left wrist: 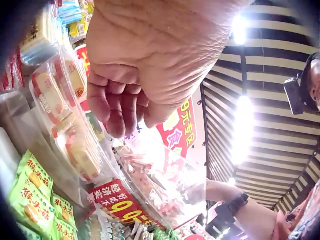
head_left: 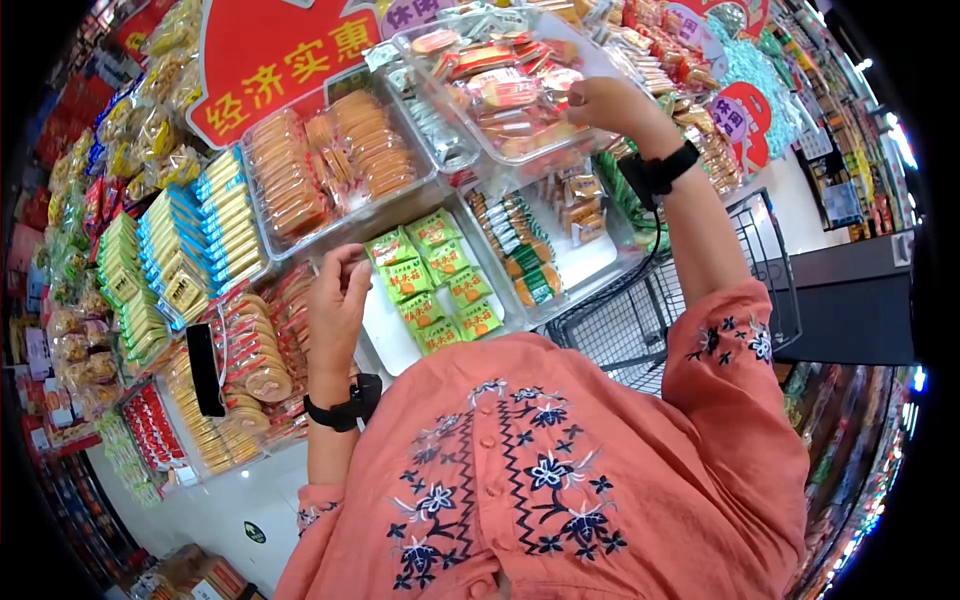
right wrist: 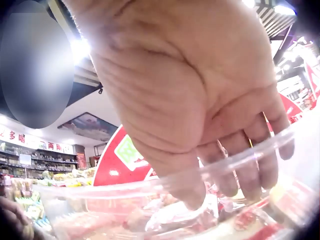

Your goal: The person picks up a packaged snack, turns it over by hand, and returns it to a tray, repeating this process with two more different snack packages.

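My right hand [head_left: 612, 108] reaches over the side of a clear plastic bin [head_left: 515, 160] of red-and-white wrapped snacks [head_left: 500, 88]. Seen from the right wrist, its fingers [right wrist: 245, 167] point down behind the bin's see-through wall, close over the packets, and no packet shows in its grasp. Loosely bent and holding nothing, my left hand [head_left: 338, 295] hovers beside the green snack packets [head_left: 425, 275]. Those packets lie in rows in a white-bottomed tray [head_left: 385, 335]. In the left wrist view, the left hand's fingers [left wrist: 116, 107] hang slightly curled above the display.
A bin of brown packaged biscuits [head_left: 375, 140] stands behind the left hand. Blue-wrapped bars [head_left: 180, 240] and bagged round cookies [head_left: 255, 350] fill bins at the left. A wire shopping cart [head_left: 620, 335] is by the right arm. A red sign [head_left: 285, 65] rises at the back.
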